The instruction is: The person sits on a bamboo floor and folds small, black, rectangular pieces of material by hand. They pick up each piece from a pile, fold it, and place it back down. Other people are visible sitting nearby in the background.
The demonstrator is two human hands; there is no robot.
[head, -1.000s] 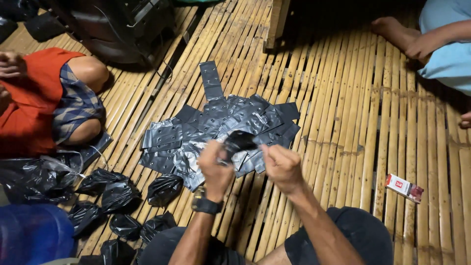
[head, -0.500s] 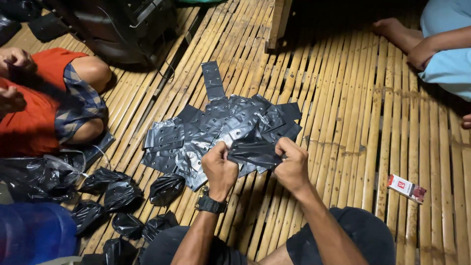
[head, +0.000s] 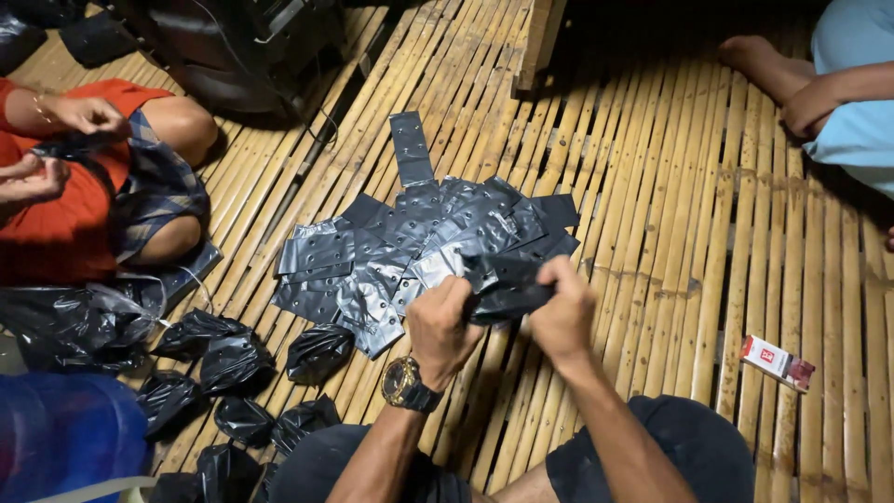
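Left hand (head: 442,326) and right hand (head: 563,312) are both gripping one black plastic bag (head: 507,287), fingers curled tight on opposite ends, holding it just above the bamboo floor (head: 670,233) in front of the person's knees. Bag is looking bunched/crumpled between the two fists, not flat. Left wrist is wearing a gold watch (head: 405,384).

Step in hand, as a judgement: person is working a single flat bag taken off the pile, prob. pulling or rubbing it to open or reshape it. Can't tell if the mouth is open yet; fists are hiding the ends.

Just beyond the hands, a loose pile of flat black bags (head: 419,247) w/ small punched holes is lying spread on the floor, one strip (head: 410,149) sticking out at the far side. To the left of the pile, several bunched-up black bags (head: 233,359) are lying in a cluster near the person's left knee, next to a blue container (head: 65,438).

Next move likely calling for: both hands keeping firm pinch on thin slippery film, then setting the piece w/ the bunched ones.

Further out: another person in red clothing (head: 56,205) is sitting at left, own hands busy w/ something dark. A third person's foot (head: 759,56) and arm are showing top right. Small red-and-white box (head: 778,361) is lying on the floor at right, well apart from the pile.
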